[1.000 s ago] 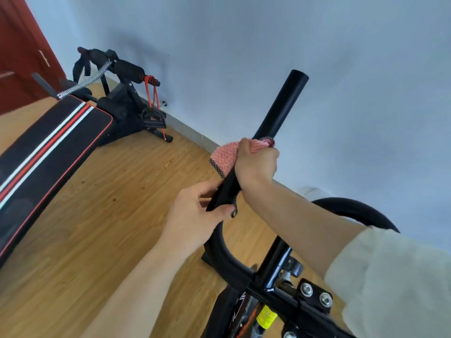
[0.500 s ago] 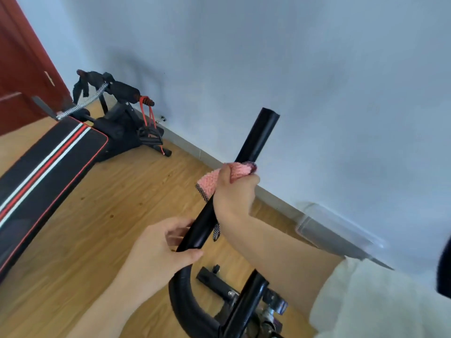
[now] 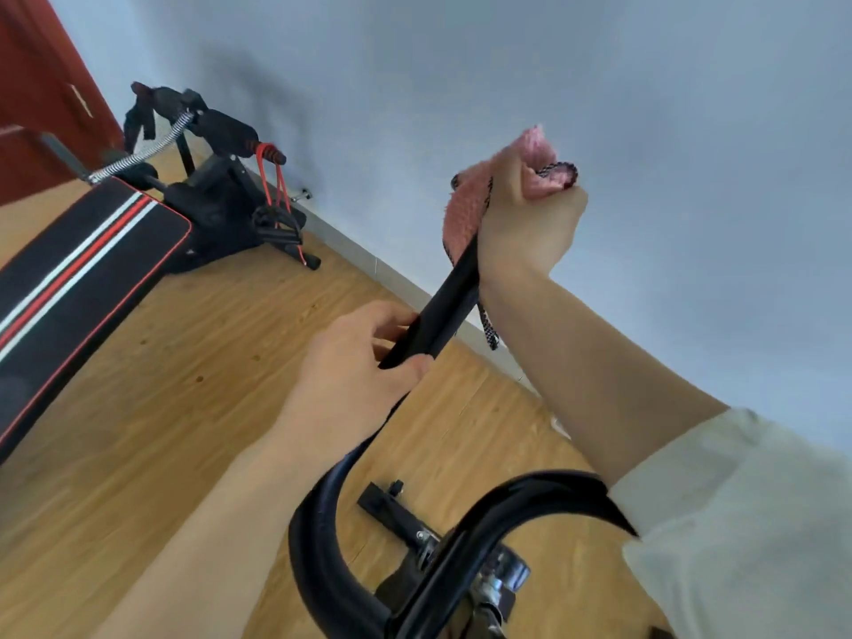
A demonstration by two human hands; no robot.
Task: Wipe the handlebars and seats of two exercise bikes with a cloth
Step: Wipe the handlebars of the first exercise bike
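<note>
A black handlebar [image 3: 442, 306] of an exercise bike rises from the bottom centre toward the upper right. My right hand [image 3: 525, 223] grips a pink cloth [image 3: 465, 214] wrapped round the top end of the bar, and the cloth covers the bar's tip. A dark strand of the cloth hangs below my wrist. Lower on the same bar, my left hand [image 3: 359, 362] holds it with fingers and thumb curled round. The bar curves down into a loop [image 3: 318, 537] near the bike's frame. No seat is in view.
A black sit-up bench [image 3: 78, 279] with red and white stripes lies on the wooden floor at left, with a spring and red bands at its far end. A red-brown door [image 3: 41, 85] is at the upper left. A pale wall [image 3: 645, 131] runs behind.
My right hand has slid the pink cloth up the handlebar from its middle to its tip. My left hand stays gripping the bar lower down. The view has shifted.
</note>
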